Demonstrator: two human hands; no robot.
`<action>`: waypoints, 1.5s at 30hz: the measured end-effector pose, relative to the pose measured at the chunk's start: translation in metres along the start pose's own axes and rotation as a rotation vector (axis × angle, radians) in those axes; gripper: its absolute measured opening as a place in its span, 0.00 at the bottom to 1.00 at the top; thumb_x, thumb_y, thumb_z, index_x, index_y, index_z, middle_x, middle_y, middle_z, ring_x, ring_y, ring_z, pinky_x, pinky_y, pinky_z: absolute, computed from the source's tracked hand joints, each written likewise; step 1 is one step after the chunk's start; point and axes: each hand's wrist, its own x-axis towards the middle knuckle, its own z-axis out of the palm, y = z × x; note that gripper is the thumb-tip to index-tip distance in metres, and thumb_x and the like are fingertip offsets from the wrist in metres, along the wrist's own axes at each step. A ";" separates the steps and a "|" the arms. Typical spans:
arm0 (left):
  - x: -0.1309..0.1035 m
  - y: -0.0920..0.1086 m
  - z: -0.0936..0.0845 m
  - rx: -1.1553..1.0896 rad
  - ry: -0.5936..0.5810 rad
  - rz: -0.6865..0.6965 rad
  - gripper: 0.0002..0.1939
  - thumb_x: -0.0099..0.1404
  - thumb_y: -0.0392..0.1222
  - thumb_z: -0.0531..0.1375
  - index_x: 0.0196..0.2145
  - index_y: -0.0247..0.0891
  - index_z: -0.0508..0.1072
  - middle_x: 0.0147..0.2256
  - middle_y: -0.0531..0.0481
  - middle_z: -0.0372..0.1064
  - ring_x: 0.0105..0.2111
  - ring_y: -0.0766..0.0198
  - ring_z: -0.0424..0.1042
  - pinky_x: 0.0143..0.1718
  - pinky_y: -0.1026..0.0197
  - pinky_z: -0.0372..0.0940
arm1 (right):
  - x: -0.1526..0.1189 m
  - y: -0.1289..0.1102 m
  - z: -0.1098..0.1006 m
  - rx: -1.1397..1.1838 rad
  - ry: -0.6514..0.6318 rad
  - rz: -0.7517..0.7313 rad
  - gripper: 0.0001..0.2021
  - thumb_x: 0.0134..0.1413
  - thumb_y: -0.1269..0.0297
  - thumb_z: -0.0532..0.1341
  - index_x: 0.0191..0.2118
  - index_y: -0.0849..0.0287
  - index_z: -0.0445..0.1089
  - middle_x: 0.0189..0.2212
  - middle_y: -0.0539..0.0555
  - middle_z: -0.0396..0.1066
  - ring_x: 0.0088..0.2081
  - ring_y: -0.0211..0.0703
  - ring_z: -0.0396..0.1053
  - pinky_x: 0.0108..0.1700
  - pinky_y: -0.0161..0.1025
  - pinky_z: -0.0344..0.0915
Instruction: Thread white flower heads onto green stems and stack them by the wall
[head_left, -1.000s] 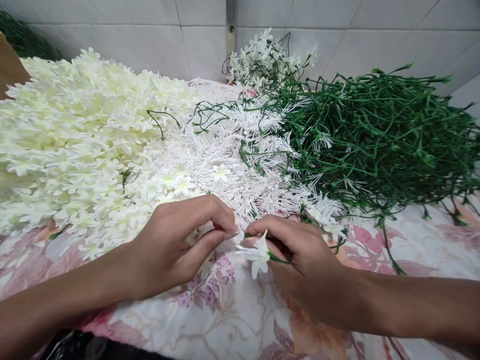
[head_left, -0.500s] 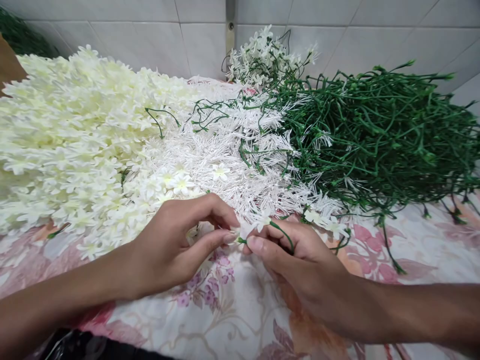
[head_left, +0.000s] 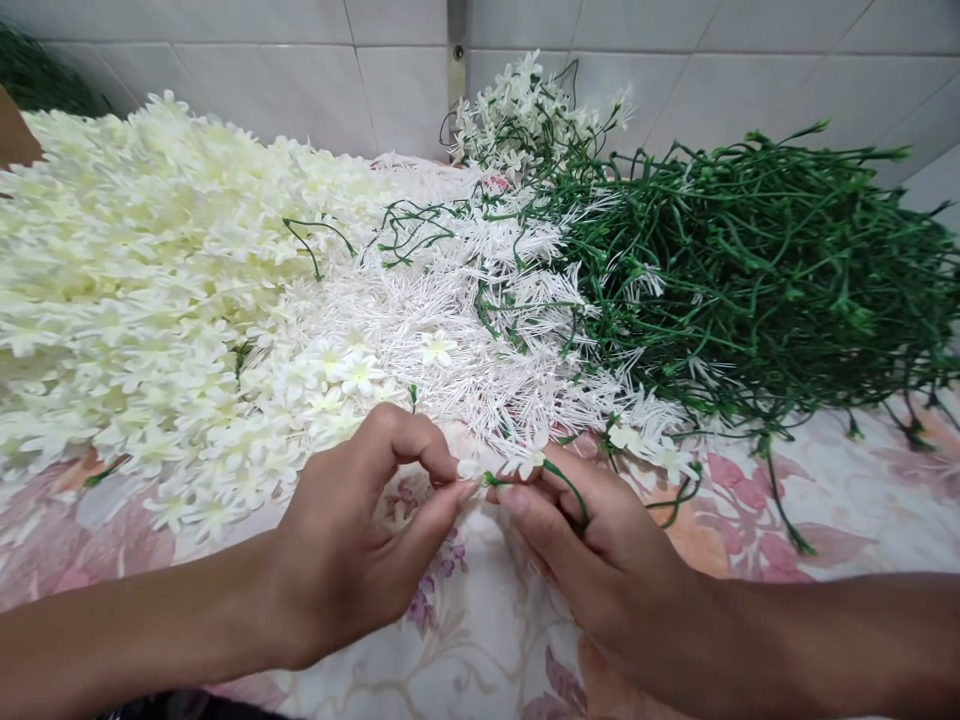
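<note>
My left hand (head_left: 375, 540) pinches a small white artificial flower (head_left: 472, 468) between thumb and forefinger. In my right hand (head_left: 600, 530) is a green plastic stem (head_left: 566, 482), gripped between thumb and fingers. One tip of the stem meets the base of the flower, and a second white flower (head_left: 523, 458) sits on another branch above my right fingers. Both hands are close together over the cloth. Just beyond them lies a heap of thin white stamens (head_left: 450, 290).
A big pile of cream-white flower heads (head_left: 150, 260) spreads at the left. Green stems (head_left: 780, 270) are heaped at the right. Against the tiled wall (head_left: 405, 90) rests a bunch of assembled flowers (head_left: 517, 115). A floral tablecloth (head_left: 480, 650) lies underneath.
My left hand has drawn slightly lower, its forefinger more bent, with the white flower now showing at its fingertips. The right hand has barely moved and keeps the stem.
</note>
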 end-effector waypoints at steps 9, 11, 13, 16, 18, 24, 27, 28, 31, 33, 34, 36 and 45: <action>0.007 -0.010 -0.008 -0.018 -0.100 0.029 0.17 0.63 0.25 0.56 0.43 0.45 0.62 0.35 0.52 0.65 0.34 0.65 0.68 0.33 0.60 0.63 | 0.011 -0.007 -0.010 0.002 -0.154 0.025 0.16 0.66 0.67 0.50 0.25 0.57 0.52 0.19 0.41 0.51 0.20 0.30 0.49 0.27 0.34 0.53; 0.006 -0.012 -0.006 -0.061 -0.091 0.022 0.16 0.64 0.26 0.56 0.44 0.46 0.60 0.35 0.52 0.64 0.33 0.64 0.67 0.31 0.59 0.62 | 0.011 -0.007 -0.011 0.009 -0.160 0.020 0.15 0.66 0.68 0.50 0.25 0.57 0.52 0.19 0.41 0.52 0.20 0.30 0.50 0.28 0.34 0.53; 0.004 -0.011 -0.004 -0.088 -0.081 0.003 0.16 0.64 0.28 0.56 0.43 0.47 0.59 0.34 0.52 0.62 0.32 0.62 0.66 0.30 0.58 0.62 | 0.011 -0.006 -0.011 -0.009 -0.152 0.000 0.15 0.67 0.68 0.50 0.25 0.57 0.53 0.19 0.41 0.53 0.21 0.30 0.52 0.29 0.35 0.54; 0.003 -0.008 -0.001 -0.124 -0.060 -0.017 0.15 0.64 0.28 0.56 0.42 0.48 0.58 0.33 0.52 0.61 0.32 0.62 0.66 0.30 0.57 0.61 | 0.009 -0.005 -0.009 -0.065 -0.116 -0.030 0.15 0.66 0.68 0.51 0.25 0.57 0.53 0.19 0.42 0.54 0.22 0.31 0.53 0.31 0.36 0.54; 0.004 -0.006 0.001 -0.155 -0.057 -0.024 0.15 0.64 0.28 0.55 0.41 0.47 0.58 0.32 0.53 0.60 0.32 0.63 0.65 0.30 0.58 0.61 | 0.008 -0.005 -0.009 -0.082 -0.099 -0.039 0.15 0.66 0.68 0.51 0.25 0.56 0.53 0.19 0.42 0.53 0.22 0.32 0.53 0.31 0.36 0.54; 0.006 0.000 0.006 -0.261 -0.048 -0.047 0.15 0.65 0.25 0.54 0.37 0.45 0.55 0.31 0.54 0.59 0.29 0.67 0.64 0.27 0.64 0.61 | 0.006 -0.004 -0.008 -0.093 -0.105 -0.043 0.15 0.67 0.66 0.50 0.26 0.56 0.53 0.20 0.42 0.55 0.23 0.32 0.55 0.29 0.36 0.54; 0.007 0.003 0.009 -0.304 -0.019 -0.064 0.15 0.65 0.25 0.54 0.36 0.44 0.54 0.31 0.55 0.60 0.28 0.68 0.63 0.26 0.65 0.62 | 0.004 -0.005 -0.009 -0.028 -0.136 -0.007 0.14 0.68 0.64 0.49 0.28 0.55 0.54 0.20 0.42 0.56 0.22 0.32 0.55 0.28 0.35 0.55; 0.007 0.004 0.010 -0.311 -0.019 -0.070 0.15 0.65 0.25 0.54 0.36 0.44 0.54 0.31 0.55 0.60 0.28 0.68 0.64 0.26 0.65 0.62 | 0.004 -0.005 -0.008 -0.002 -0.141 0.007 0.13 0.68 0.63 0.48 0.28 0.55 0.54 0.20 0.42 0.55 0.22 0.32 0.55 0.27 0.34 0.55; 0.007 0.005 0.011 -0.318 -0.017 -0.082 0.14 0.65 0.25 0.54 0.35 0.44 0.54 0.30 0.55 0.60 0.27 0.67 0.63 0.25 0.65 0.62 | 0.003 -0.003 -0.007 0.017 -0.140 0.022 0.13 0.68 0.62 0.48 0.29 0.55 0.53 0.20 0.42 0.55 0.22 0.32 0.55 0.26 0.34 0.55; 0.006 0.005 0.011 -0.303 -0.016 -0.089 0.14 0.65 0.26 0.54 0.35 0.44 0.54 0.30 0.55 0.60 0.28 0.67 0.63 0.26 0.65 0.61 | 0.003 -0.002 -0.006 0.002 -0.136 0.014 0.13 0.68 0.63 0.48 0.28 0.55 0.52 0.20 0.42 0.56 0.22 0.32 0.56 0.26 0.34 0.55; 0.006 0.004 0.011 -0.292 -0.017 -0.091 0.14 0.65 0.26 0.54 0.34 0.44 0.54 0.30 0.55 0.59 0.28 0.67 0.63 0.26 0.65 0.61 | 0.004 -0.001 -0.006 -0.007 -0.133 0.006 0.13 0.68 0.63 0.48 0.28 0.55 0.52 0.20 0.42 0.56 0.22 0.33 0.56 0.26 0.35 0.55; 0.005 0.004 0.011 -0.267 -0.026 -0.090 0.14 0.66 0.25 0.53 0.34 0.43 0.54 0.30 0.55 0.59 0.27 0.68 0.62 0.25 0.65 0.60 | 0.004 -0.001 -0.006 -0.026 -0.120 -0.005 0.13 0.67 0.64 0.48 0.28 0.55 0.53 0.20 0.43 0.57 0.22 0.33 0.56 0.26 0.35 0.55; 0.004 0.002 0.012 -0.253 -0.052 -0.108 0.13 0.66 0.25 0.52 0.33 0.43 0.54 0.29 0.55 0.58 0.25 0.69 0.58 0.24 0.66 0.56 | 0.004 -0.002 -0.007 -0.086 -0.101 -0.041 0.13 0.67 0.66 0.48 0.28 0.55 0.53 0.20 0.44 0.57 0.22 0.34 0.56 0.27 0.36 0.54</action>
